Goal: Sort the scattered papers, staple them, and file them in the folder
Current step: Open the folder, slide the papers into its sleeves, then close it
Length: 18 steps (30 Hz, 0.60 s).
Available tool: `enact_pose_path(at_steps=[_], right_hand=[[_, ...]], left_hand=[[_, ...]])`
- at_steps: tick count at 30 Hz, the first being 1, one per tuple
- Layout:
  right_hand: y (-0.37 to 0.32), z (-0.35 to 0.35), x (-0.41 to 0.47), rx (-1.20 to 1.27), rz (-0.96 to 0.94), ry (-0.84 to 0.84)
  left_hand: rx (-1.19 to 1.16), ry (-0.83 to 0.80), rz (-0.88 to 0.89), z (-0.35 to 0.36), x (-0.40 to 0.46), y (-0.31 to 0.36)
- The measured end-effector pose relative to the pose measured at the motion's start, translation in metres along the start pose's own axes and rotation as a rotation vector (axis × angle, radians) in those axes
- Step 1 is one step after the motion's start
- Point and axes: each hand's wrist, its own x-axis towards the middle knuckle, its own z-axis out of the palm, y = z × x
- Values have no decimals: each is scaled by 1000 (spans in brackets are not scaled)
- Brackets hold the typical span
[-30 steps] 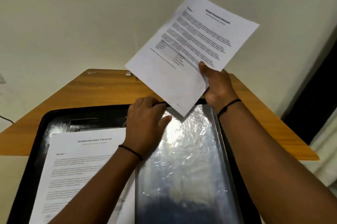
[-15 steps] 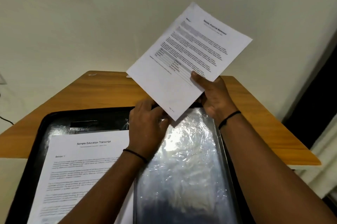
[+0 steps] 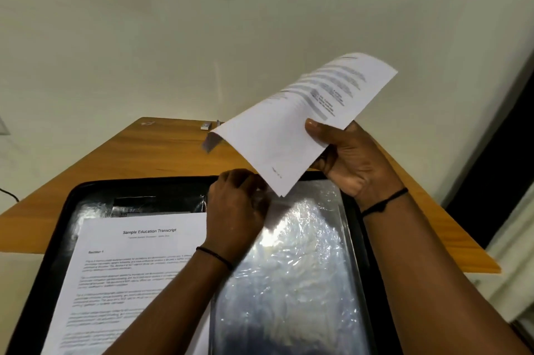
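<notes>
Your right hand pinches the stapled papers by their lower edge, thumb on top, sheets raised and bowed over the open black folder on the wooden table. Your left hand grips the top edge of the folder's clear plastic sleeve, fingers curled; a printed transcript lies on the folder's left half

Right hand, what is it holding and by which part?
The right hand holds the printed sheets in the air by their lower right edge, thumb on top and fingers underneath.
</notes>
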Motion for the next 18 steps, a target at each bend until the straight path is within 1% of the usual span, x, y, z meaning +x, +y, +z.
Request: enact_pose_path(at_steps=[2,4,5,7,10,12,15,16,17,18], right_hand=[[10,-6,-4,-97,157,58],[26,-16,-9,-250,314,155],[33,-21,-11,-302,353,190],[42,-30,-12,-311,374,269],[44,-33,-12,-222,353,319],[44,-30,-10,-173,296,310],[36,-22,-14,-156,178,281],[33,-22,-16,-122,138,257],[30,-22,-17,-83,103,225],[28,-23,-19,-52,74,192]], left_hand=[[-41,26,44,-2,0,1],[-69,-2,14,-3,1,1],[-37,-27,4,-2,0,0],[42,-66,-2,0,-3,-1],[44,-68,-24,1,-5,2],[32,-51,-25,0,-6,5],[-43,-33,35,-5,-4,7],[-133,-21,-4,-10,-5,8],[-277,15,-117,-16,-4,10],[-481,77,-295,-24,-1,13]])
